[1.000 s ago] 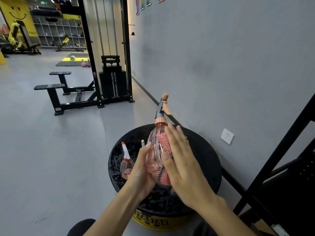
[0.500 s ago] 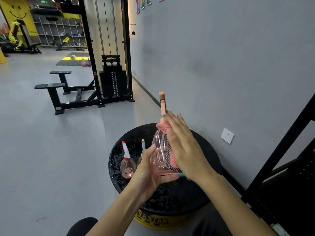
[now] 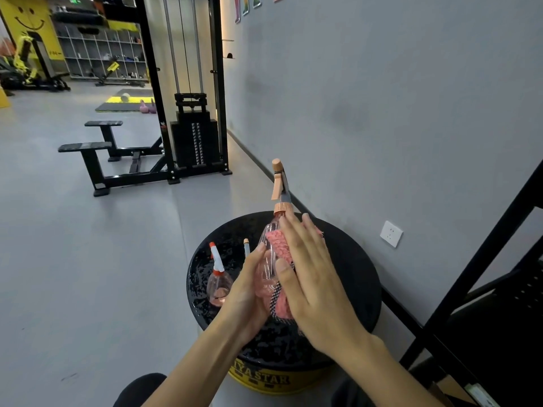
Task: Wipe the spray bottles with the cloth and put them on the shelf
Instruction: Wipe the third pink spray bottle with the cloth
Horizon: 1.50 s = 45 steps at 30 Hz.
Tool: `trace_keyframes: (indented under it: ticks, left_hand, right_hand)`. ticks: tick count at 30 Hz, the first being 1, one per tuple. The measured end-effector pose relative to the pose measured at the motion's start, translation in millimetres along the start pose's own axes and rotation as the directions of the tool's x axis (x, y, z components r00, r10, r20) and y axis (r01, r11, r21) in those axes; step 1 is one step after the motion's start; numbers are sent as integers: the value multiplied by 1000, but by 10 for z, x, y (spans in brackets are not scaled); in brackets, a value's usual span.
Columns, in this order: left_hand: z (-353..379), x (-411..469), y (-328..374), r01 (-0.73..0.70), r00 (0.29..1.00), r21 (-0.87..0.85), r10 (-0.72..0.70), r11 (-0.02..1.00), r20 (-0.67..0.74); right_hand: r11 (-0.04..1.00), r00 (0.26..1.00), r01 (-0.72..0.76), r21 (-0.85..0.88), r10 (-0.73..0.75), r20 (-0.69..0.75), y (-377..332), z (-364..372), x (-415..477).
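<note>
A clear pink spray bottle (image 3: 267,268) with an orange nozzle stands tilted between my hands above a round black stool (image 3: 352,277). My left hand (image 3: 246,292) grips the bottle's lower body from the left. My right hand (image 3: 311,277) lies flat with straight fingers, pressing a pink cloth (image 3: 279,245) against the bottle's right side. Two more spray bottles stay on the stool behind my left hand: one with a red and white nozzle (image 3: 218,277), and one showing only a thin orange-tipped nozzle (image 3: 246,247).
A black metal shelf frame (image 3: 482,259) rises at the right. The grey wall with a white socket (image 3: 390,234) runs close behind the stool. A black cable weight machine (image 3: 191,113) and benches (image 3: 88,151) stand further back on the grey floor.
The bottle has turned so its nozzle now points up and left. My right hand has slid along the bottle with the cloth, and the bottle sits slightly lower than before.
</note>
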<state>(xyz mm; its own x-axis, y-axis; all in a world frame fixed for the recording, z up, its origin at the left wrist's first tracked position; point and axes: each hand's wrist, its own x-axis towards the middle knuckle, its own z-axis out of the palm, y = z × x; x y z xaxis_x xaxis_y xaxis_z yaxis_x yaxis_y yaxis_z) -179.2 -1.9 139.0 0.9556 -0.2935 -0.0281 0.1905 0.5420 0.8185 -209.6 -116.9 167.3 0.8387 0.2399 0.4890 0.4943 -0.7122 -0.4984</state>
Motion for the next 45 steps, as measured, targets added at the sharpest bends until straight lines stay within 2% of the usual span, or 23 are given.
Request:
trace_keyframes:
  ticks: [4, 7, 11, 16, 20, 26, 33, 37, 40, 45]
  left_hand:
    - [39, -13, -35, -15, 998, 21, 14, 1000, 60]
    - [27, 0, -53, 4, 1000, 31, -5, 1000, 31]
    - [15, 24, -20, 24, 1000, 44, -24, 999, -5]
    - [-35, 30, -26, -24, 995, 28, 26, 999, -91]
    - [-41, 27, -74, 21, 999, 10, -20, 1000, -40]
    - [43, -18, -71, 49, 998, 4, -49, 999, 32]
    - [53, -14, 17, 14, 1000, -14, -14, 1000, -2]
    - [48, -2, -7, 11, 999, 5, -10, 1000, -32]
    - [48, -6, -8, 45, 999, 21, -45, 999, 3]
    - [49, -19, -14, 101, 994, 27, -102, 995, 39]
  right_hand:
    - [995, 998, -60, 81, 60, 2, 73, -114, 217]
    - [987, 994, -105, 124, 104, 17, 83, -152, 317]
    - [1000, 1000, -12, 10, 12, -18, -11, -74, 172]
    - [997, 1000, 24, -71, -25, -15, -56, 36, -69]
    - [999, 1000, 17, -48, -18, -18, -24, 9, -13]
    - [992, 996, -83, 100, 84, -11, 82, -118, 246]
    - [1000, 999, 3, -11, -4, -44, -28, -12, 35]
    - [1000, 992, 10, 20, -8, -123, -27, 46, -27]
    - [999, 990, 10, 49, -3, -140, 1, 21, 26]
    - [969, 987, -74, 237, 105, -119, 36, -93, 162]
